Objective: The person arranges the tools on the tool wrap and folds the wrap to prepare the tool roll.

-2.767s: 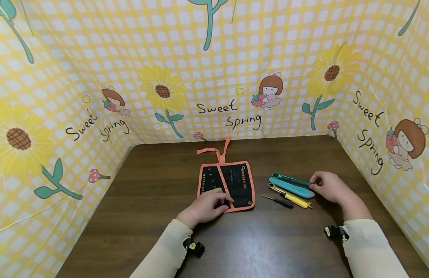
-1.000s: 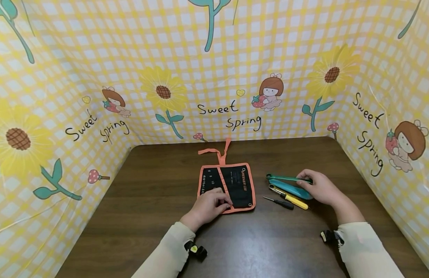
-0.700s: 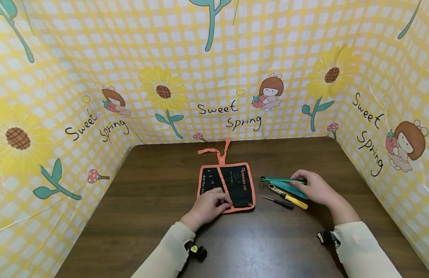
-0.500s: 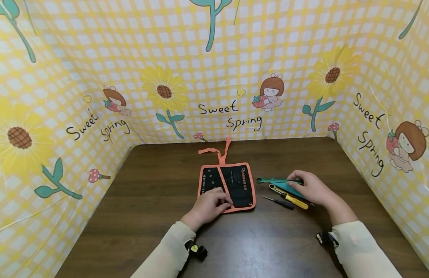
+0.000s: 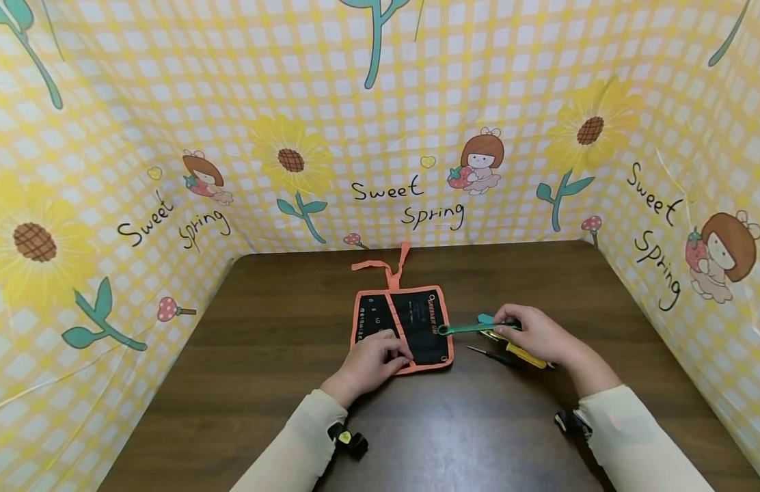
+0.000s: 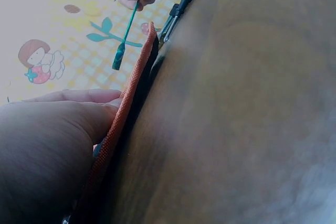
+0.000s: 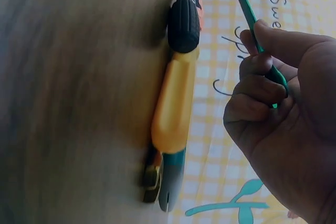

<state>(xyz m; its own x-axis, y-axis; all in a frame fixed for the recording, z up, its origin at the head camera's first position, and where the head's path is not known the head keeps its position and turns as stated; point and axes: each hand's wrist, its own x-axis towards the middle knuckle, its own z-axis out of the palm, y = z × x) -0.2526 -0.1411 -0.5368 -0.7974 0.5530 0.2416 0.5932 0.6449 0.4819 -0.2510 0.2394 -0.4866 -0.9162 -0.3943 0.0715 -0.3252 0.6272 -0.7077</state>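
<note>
My left hand (image 5: 370,359) rests at the lower edge of a black tool pouch (image 5: 423,345) with orange trim, thumb and fingers pinching it; in the left wrist view they meet at the orange edge (image 6: 126,103). My right hand (image 5: 540,335) grips a green ring-ended wrench (image 5: 472,329) near one end. The wrench's ring end hangs above the pouch's right side, apart from it in the left wrist view. Below the right hand lie a black-handled screwdriver (image 7: 184,24), a yellow-handled tool (image 7: 174,103), a metal wrench (image 7: 151,179) and a teal tool (image 5: 486,319), partly hidden.
The dark wooden table (image 5: 263,355) is enclosed at the back and sides by yellow checked cloth (image 5: 380,123). Orange ties (image 5: 392,277) stretch from the pouch's top toward the back edge. Black wrist cameras (image 5: 349,441) sit on both sleeves.
My right hand has lifted the green wrench off the teal tool and carried it left, until its ring end is over the pouch. The left hand has stayed at the pouch.
</note>
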